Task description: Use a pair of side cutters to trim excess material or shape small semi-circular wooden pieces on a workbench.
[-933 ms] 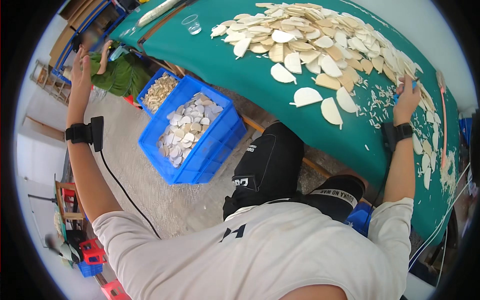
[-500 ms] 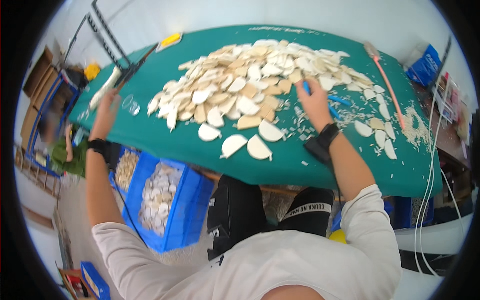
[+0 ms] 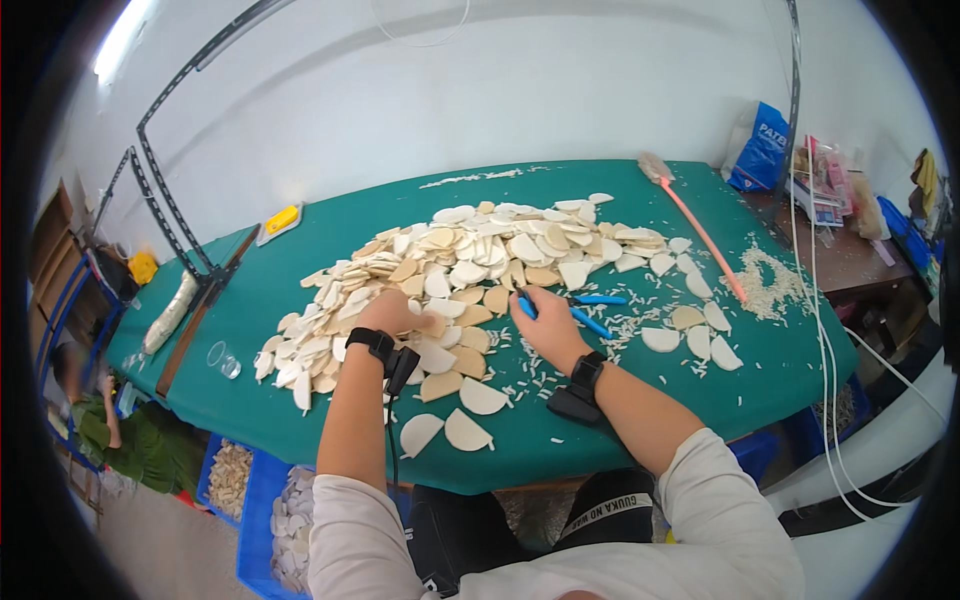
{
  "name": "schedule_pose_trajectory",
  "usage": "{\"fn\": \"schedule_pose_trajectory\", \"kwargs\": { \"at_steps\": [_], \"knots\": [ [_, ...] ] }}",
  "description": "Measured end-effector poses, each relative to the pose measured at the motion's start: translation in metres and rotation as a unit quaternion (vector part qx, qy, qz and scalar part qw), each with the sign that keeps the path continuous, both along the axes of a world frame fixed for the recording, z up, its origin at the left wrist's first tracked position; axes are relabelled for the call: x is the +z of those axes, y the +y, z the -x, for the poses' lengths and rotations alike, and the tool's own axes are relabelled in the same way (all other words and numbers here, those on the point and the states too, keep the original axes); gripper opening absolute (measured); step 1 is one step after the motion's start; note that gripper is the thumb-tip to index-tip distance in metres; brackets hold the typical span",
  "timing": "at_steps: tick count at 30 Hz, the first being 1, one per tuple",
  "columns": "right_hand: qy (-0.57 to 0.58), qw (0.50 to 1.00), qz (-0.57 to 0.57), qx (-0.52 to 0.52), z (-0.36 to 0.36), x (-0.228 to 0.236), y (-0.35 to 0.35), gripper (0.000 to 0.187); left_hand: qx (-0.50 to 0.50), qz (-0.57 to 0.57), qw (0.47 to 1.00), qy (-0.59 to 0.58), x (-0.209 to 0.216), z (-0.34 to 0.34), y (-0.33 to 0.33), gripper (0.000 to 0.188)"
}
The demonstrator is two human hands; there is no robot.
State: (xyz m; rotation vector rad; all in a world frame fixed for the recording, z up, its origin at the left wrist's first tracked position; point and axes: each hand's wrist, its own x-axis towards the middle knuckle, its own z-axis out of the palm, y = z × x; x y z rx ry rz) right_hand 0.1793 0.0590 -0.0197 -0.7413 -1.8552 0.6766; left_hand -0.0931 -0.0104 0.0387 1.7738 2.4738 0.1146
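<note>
A broad heap of flat half-round pieces (image 3: 470, 268), some white and some tan, covers the middle of the green-topped table. My left hand (image 3: 395, 314) is down on the near left part of the heap, its fingers partly hidden and curled among the pieces. Closed around a small blue-handled pair of pliers (image 3: 526, 306), my right hand (image 3: 552, 328) rests at the heap's right front edge, dark tips pointing up. Just right of it lie more blue tool handles (image 3: 598, 300). Three white half-rounds (image 3: 468, 431) lie apart near the table's front edge.
Small white trimmings (image 3: 640, 318) are scattered right of my hand. A pink-handled brush (image 3: 705, 230) lies by a pile of shavings (image 3: 770, 282). Clear cups (image 3: 225, 360) and a yellow item on a tray (image 3: 283, 220) are at left. Blue crates (image 3: 257, 520) stand below; another person (image 3: 125, 430) is beyond.
My left hand has come from the table's left end, by the long white roll, over to the heap. My right hand still grips the pliers. The view has tilted up.
</note>
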Motion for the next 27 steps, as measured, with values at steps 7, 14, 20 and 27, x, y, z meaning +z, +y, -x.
{"fn": "schedule_pose_trajectory", "kwargs": {
  "at_steps": [7,14,20,27],
  "knots": [
    [-0.009,1.000,0.000,0.014,0.004,-0.003,0.005,0.030,0.043,-0.080,0.996,0.009,-0.040,-0.004,0.017,0.042],
    [-0.025,0.998,-0.050,0.024,0.010,-0.001,-0.012,0.033,0.018,-0.377,0.924,0.058,-0.043,-0.022,0.000,0.025],
    [-0.054,0.979,-0.195,0.027,0.004,-0.012,0.015,0.034,-0.209,-0.433,0.855,-0.194,-0.026,-0.061,0.005,0.033],
    [-0.087,0.971,-0.221,0.018,0.000,-0.015,0.026,0.034,-0.273,-0.365,0.852,-0.258,-0.055,-0.078,0.020,0.063]
  ]
}}
